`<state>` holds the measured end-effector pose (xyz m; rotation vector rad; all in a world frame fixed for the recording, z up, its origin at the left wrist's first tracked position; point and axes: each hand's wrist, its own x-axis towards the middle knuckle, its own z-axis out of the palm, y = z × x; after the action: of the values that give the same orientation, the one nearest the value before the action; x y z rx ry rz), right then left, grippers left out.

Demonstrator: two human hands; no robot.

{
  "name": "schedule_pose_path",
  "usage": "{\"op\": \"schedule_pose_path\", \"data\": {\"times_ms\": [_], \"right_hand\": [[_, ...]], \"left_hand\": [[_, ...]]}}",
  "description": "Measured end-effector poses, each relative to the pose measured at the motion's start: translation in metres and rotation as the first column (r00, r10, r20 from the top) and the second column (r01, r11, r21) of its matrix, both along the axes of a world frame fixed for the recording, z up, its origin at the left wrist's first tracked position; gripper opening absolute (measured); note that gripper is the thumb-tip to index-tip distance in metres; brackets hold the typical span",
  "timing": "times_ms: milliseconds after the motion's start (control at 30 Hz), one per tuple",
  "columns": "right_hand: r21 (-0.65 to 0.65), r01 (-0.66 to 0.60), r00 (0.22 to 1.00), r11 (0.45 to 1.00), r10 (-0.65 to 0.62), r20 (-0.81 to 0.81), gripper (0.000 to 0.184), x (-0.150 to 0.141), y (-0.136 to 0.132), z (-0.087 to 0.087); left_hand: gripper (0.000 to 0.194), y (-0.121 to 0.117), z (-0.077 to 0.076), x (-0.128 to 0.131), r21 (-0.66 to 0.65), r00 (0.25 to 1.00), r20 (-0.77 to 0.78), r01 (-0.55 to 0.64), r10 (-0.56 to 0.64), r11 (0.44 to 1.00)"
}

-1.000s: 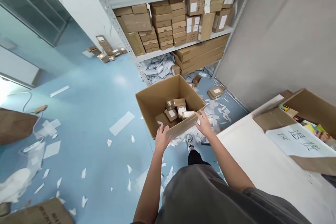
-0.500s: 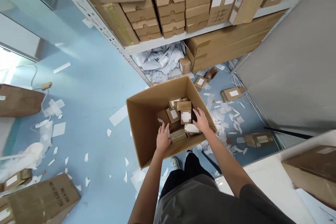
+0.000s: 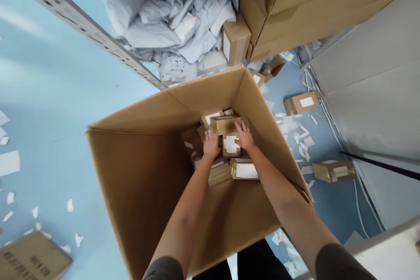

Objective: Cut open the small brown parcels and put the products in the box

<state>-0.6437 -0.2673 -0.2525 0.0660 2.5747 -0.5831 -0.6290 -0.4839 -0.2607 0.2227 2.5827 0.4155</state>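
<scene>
Both my hands reach deep into a large open cardboard carton [image 3: 131,197]. Several small taped cardboard boxes lie piled on its bottom. My left hand [image 3: 211,144] has its fingers stretched out at the left front corner of a small brown box [image 3: 226,125] on top of the pile. At that box's right end is my right hand [image 3: 244,136], fingers apart; a firm grip cannot be made out. Between the hands sits a box with a white label [image 3: 231,144]. Nearer to me are another labelled box [image 3: 246,169] and a taped box [image 3: 219,174].
A metal shelf post [image 3: 108,48] stands behind the carton, beside grey plastic mailing bags [image 3: 183,22] and long cardboard boxes [image 3: 328,4]. Paper scraps, cables and a small labelled box [image 3: 302,102] lie on the blue floor to the right. A grey wall [image 3: 377,87] bounds that side.
My view has come down closer to the carton. Both hands have moved deeper inside, toward the far boxes, from beside the pile to either end of the top box.
</scene>
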Motion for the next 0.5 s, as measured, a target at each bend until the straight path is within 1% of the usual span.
{"op": "schedule_pose_path", "data": {"times_ms": [67,133,200,267,333,400,467,500], "right_hand": [[0.008,-0.012,1.0,1.0,0.012,-0.017,0.113,-0.011,-0.002,-0.035],[0.022,-0.043,0.999,0.999,0.044,-0.027,0.116,-0.021,-0.004,-0.067],[0.047,-0.081,0.996,0.996,0.082,-0.018,0.118,-0.03,-0.004,-0.095],[0.088,-0.12,0.993,0.989,0.12,0.006,0.125,-0.039,-0.004,-0.12],[0.141,-0.156,0.988,0.978,0.153,0.032,0.136,-0.048,-0.004,-0.141],[0.182,-0.179,0.984,0.967,0.174,0.046,0.144,-0.056,-0.009,-0.154],[0.183,-0.203,0.979,0.962,0.197,0.046,0.145,-0.062,-0.021,-0.161],[0.171,-0.217,0.976,0.961,0.211,0.048,0.143,-0.062,-0.028,-0.16]], "left_hand": [[0.11,0.013,-0.04,-0.028,0.004,0.999,-0.012,0.031,-0.031,1.0],[0.109,0.025,-0.076,-0.051,0.018,0.997,-0.045,0.066,-0.065,0.998],[0.105,0.032,-0.105,-0.069,0.02,0.995,-0.06,0.085,-0.084,0.996],[0.101,0.029,-0.127,-0.079,0.014,0.996,-0.055,0.063,-0.063,0.998],[0.103,0.014,-0.142,-0.083,0.031,0.998,-0.053,0.016,-0.015,0.999],[0.11,-0.01,-0.15,-0.081,0.078,0.997,-0.069,-0.016,0.021,0.997],[0.115,-0.035,-0.152,-0.073,0.123,0.997,-0.075,-0.021,0.031,0.992],[0.115,-0.046,-0.151,-0.067,0.135,0.997,-0.067,-0.026,0.036,0.99]]}}
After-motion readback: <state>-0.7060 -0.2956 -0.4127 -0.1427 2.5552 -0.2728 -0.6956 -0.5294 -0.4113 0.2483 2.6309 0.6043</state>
